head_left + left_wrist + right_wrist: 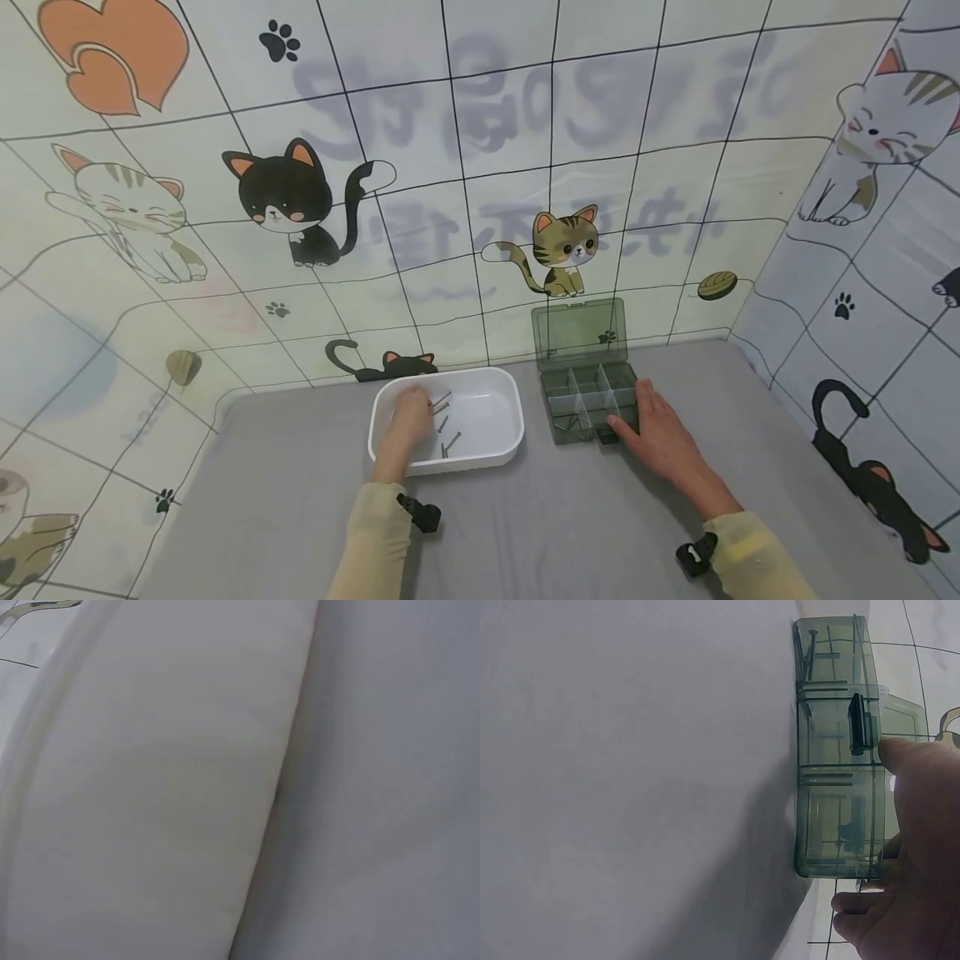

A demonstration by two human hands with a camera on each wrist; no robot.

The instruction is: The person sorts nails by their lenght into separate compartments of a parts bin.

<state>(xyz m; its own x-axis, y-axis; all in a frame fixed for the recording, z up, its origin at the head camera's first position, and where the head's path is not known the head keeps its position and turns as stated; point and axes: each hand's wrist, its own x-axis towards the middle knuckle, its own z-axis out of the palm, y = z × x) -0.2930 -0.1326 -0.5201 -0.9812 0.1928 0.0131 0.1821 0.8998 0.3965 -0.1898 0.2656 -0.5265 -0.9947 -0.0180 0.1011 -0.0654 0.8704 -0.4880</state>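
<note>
My left hand point(411, 417) reaches down into a white tray point(508, 454), its fingertips hidden behind the back of the hand; I cannot tell whether they pinch anything. Several thin screws point(452, 442) lie loose on the tray floor to the right of that hand. In the head view, a green see-through compartment box point(557, 408) stands to the right of the tray with its lid point(577, 333) raised. A few screws point(567, 423) are in its front left compartment. My right hand point(663, 433) holds the box at its front right corner, thumb by the front latch point(857, 724), other fingers along the right side.
A grey cloth point(480, 533) covers the table under both containers. Behind and at the sides hang pale sheets point(495, 192) printed with cats and grid lines. The left wrist view shows mainly the tray's outer wall point(150, 787) and cloth.
</note>
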